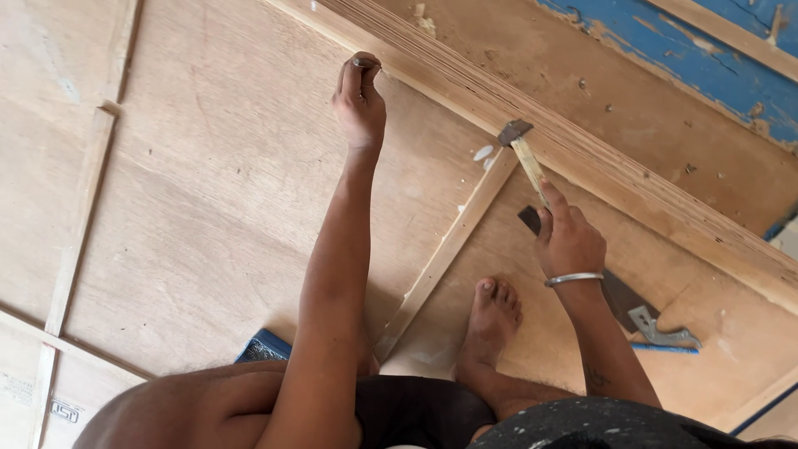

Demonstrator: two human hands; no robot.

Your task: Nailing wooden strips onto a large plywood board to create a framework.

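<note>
Plywood floor panel with battens, a foot and loose tools on it

The plywood panel (216, 208) fills most of the view, crossed by thin wooden battens: one batten (445, 249) runs diagonally up to a thick layered plywood edge (582, 158), others (79, 224) lie at the far left. A bare foot (492, 320) rests flat on the panel just beside the diagonal batten. A dark flat blade (619, 295) lies on the panel, with a grey metal tool (661, 328) and a blue pencil-like stick (665, 348) touching or just beside it. A blue object (264, 345) shows partly near the leg.
</note>
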